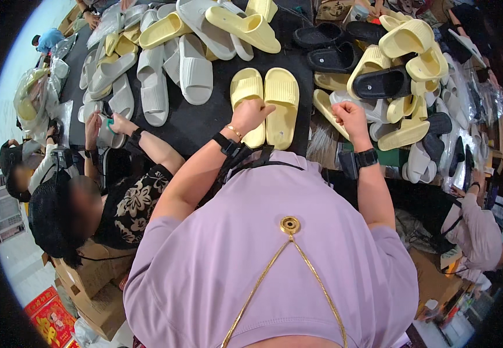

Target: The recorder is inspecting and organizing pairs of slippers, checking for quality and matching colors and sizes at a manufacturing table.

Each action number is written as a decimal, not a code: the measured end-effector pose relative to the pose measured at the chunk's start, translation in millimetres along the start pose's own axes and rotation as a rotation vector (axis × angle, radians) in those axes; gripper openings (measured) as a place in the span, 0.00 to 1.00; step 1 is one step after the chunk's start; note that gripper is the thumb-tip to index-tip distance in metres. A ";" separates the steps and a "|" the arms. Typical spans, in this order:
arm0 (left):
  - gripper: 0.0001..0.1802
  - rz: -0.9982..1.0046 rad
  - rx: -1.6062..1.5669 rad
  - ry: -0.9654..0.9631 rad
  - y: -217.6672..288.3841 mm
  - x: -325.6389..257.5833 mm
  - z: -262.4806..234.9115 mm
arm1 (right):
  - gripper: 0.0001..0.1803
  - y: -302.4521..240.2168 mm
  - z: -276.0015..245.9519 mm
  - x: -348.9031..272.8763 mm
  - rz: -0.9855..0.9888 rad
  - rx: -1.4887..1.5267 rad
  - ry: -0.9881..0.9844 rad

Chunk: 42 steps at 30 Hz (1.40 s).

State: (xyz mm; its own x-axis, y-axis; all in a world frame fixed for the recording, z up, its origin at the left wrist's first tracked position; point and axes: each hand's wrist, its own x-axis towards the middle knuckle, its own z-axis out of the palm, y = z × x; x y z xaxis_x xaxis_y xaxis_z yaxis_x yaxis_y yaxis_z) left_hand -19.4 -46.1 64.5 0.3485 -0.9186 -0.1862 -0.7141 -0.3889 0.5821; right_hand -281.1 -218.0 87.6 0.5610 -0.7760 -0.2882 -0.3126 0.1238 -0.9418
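Two pale yellow slide sandals lie side by side on the black table in front of me. My left hand rests on the near end of the left sandal, fingers curled on it. My right hand is closed in a fist just right of the pair, above a single yellow sandal; I see nothing in it. Both wrists wear black bands.
Heaps of grey sandals lie at the left, yellow and black sandals at the right. A person on my left handles a grey sandal. Another person sits at my right. Cardboard boxes stand below left.
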 end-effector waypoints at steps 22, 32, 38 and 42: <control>0.07 0.567 0.222 0.345 54.1 -47.8 -61.0 | 0.09 -42.2 46.2 2.9 0.134 0.338 -0.238; 0.21 0.280 0.380 -0.302 -11.6 -81.5 -33.4 | 0.11 24.3 100.3 -1.7 0.306 -0.239 -0.536; 0.23 0.187 0.366 -0.289 -23.6 -87.2 -24.2 | 0.11 23.1 106.6 8.7 0.287 -0.337 -0.492; 0.24 0.127 0.291 -0.344 -17.3 -90.1 -25.1 | 0.10 21.1 109.8 12.0 0.266 -0.359 -0.456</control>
State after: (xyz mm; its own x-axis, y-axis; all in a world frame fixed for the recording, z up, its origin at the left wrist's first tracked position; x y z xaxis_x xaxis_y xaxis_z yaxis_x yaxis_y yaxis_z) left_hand -23.3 45.1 91.1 0.0608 -0.9111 -0.4076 -0.8959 -0.2299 0.3801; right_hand -196.8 -156.8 45.2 0.6741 -0.3961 -0.6235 -0.6793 -0.0008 -0.7339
